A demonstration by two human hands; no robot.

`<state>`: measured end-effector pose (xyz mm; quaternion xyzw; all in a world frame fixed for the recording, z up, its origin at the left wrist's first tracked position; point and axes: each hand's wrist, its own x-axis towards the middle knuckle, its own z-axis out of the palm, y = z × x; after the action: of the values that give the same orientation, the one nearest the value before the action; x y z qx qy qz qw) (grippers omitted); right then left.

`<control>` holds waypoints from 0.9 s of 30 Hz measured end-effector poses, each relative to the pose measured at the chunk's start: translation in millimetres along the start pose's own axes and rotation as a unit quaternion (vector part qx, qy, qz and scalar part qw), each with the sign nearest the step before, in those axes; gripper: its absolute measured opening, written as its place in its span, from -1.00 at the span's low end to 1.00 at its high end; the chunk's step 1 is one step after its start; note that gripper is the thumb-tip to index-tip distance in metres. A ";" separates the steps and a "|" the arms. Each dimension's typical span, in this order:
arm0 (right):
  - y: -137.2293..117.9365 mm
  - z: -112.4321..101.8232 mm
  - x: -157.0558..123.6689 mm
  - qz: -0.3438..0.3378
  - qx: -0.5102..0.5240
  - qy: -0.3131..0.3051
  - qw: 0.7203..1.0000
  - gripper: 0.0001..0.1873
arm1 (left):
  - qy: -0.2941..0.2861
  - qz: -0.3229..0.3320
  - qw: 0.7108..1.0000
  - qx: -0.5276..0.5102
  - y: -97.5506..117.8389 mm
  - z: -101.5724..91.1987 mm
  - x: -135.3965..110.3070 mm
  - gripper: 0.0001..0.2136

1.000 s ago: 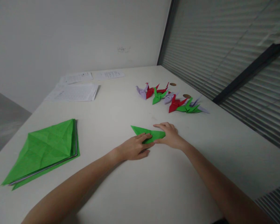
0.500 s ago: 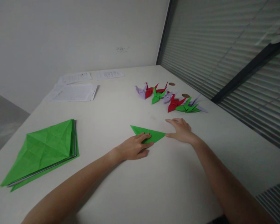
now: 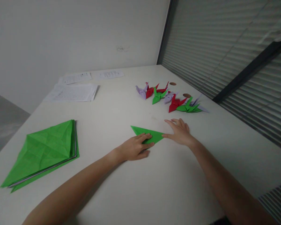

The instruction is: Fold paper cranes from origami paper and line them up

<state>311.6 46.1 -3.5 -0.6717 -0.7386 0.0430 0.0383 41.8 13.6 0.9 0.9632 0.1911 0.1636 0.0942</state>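
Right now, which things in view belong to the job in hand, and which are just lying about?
In the job:
folded green paper triangle, under the left hand; right hand at its right tip
probably, from matching colours: creased green paper stack, origami cranes

Just lying about:
printed sheets
two round brown patches, unclear what

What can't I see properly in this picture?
In the head view:
Folded green paper: partly hidden under the left hand.
Printed sheets: writing too small and blurred to read.
Paper stack: green top sheet hides most below.
Rightmost lilac bird: partly hidden behind a green bird.
Right arm: cut off by bottom edge.
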 end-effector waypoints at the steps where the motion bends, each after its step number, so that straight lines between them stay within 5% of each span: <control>1: 9.0 -1.8 1.8 0.017 -0.008 -0.002 1.000 -0.18 | 0.001 0.000 1.000 -0.001 -0.2 0.3 -0.3 -0.63; 7: 45.7 -11.4 11.1 0.023 0.006 0.038 0.999 -0.31 | 0.000 0.000 1.000 0.003 -0.6 -0.2 -0.5 -0.63; 12: 23.5 -10.3 8.7 -0.050 0.108 0.086 0.989 -0.46 | -0.003 0.000 1.000 0.001 0.5 -1.6 0.3 -0.62; 16: 1.3 -4.0 1.8 -0.055 0.070 0.046 0.995 -0.37 | 0.000 -0.005 1.000 -0.006 -0.2 -0.2 -0.8 -0.61; 22: 30.2 -14.0 4.9 0.048 0.001 0.002 0.999 -0.24 | 0.004 -0.002 1.000 -0.009 -2.9 2.7 -3.1 -0.61; 27: 32.3 -15.3 8.1 -0.043 0.092 0.068 0.992 -0.43 | -0.002 -0.002 1.000 -0.009 -1.7 0.4 -1.9 -0.61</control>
<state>344.5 57.5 7.9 -0.6342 -0.7554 0.0635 0.1522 39.7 14.4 -0.4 0.9623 0.1914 0.1631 0.1036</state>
